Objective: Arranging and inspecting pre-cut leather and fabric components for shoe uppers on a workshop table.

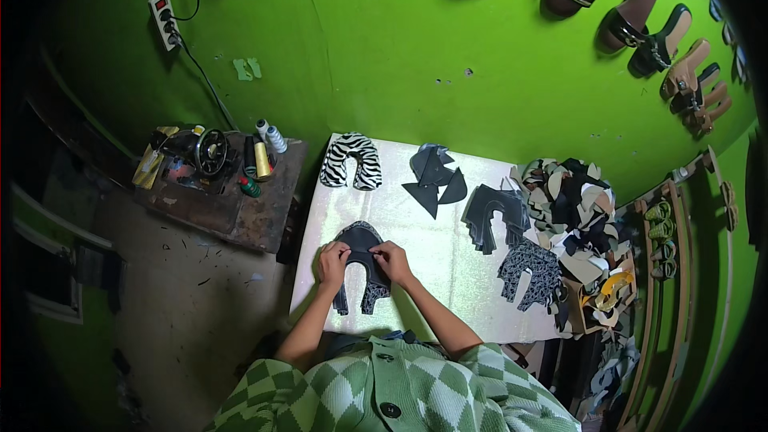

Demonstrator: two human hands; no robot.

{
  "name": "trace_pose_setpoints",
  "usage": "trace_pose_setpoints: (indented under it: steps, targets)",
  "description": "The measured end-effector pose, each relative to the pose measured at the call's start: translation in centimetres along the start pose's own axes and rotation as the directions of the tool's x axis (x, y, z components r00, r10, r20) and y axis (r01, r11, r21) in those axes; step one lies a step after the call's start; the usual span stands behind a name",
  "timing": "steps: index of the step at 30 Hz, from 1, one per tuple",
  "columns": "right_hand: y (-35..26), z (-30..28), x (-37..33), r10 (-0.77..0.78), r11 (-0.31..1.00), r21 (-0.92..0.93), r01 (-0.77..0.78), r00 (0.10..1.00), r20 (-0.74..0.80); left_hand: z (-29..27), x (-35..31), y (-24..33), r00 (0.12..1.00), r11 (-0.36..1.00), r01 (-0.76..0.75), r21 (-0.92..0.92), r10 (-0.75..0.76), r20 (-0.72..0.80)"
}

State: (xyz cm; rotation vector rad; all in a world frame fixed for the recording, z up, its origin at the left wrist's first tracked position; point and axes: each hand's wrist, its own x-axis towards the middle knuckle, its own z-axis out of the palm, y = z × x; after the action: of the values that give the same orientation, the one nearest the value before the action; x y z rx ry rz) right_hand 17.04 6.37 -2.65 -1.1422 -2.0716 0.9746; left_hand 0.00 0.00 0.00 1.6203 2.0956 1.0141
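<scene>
A dark U-shaped shoe upper piece [374, 294] with a grey pattern lies on the white table in front of me, its two legs toward my body. A plain black piece [359, 243] rests over its curved far end. My left hand [332, 264] pinches the black piece at its left edge, fingers closed. At the right edge my right hand [391, 262] pinches the same piece between thumb and fingers. The patterned rim shows beyond the black piece at the top. What lies under the fingertips is hidden.
On the table [424, 264] lie zebra-striped U-shaped pieces [352, 162], black triangular pieces [434, 176], plain black uppers [490, 216] and patterned uppers [528, 274]. A scrap heap [572, 192] fills the right side. A sewing machine [210, 152] stands left. Sandals [632, 12] hang on the green wall.
</scene>
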Motion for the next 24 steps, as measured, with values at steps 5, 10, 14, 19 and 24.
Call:
trace_pose_setpoints:
  steps: [5, 10, 14, 19, 24]
  targets:
    - [3.5, -7.9, -2.6, 0.151, 0.973, 0.190, -0.127, 0.981, -0.118, 0.8, -0.6, 4.7, 0.976, 0.985, 0.172, 0.021, -0.167, -0.141]
    - [11.1, -16.9, -3.5, 0.256, 0.962, 0.070, -0.265, 0.776, -0.576, 5.8, 2.6, 9.1, 0.985, 1.000, -0.001, -0.010, -0.001, -0.172]
    - [16.7, -23.0, -4.4, 0.310, 0.874, -0.041, -0.484, 0.621, -0.720, 12.9, 5.4, 13.4, 0.991, 0.984, -0.128, -0.126, 0.123, -0.052]
    - [19.4, -27.3, -3.8, 0.435, 0.776, -0.035, -0.630, 0.575, -0.693, 20.8, 7.9, 17.6, 0.995, 0.992, -0.050, -0.115, 0.060, 0.081]
    - [18.7, -28.3, -2.7, 0.559, 0.636, -0.082, -0.768, 0.531, -0.636, 25.4, 9.3, 19.1, 0.983, 0.995, 0.088, 0.053, -0.095, 0.159]
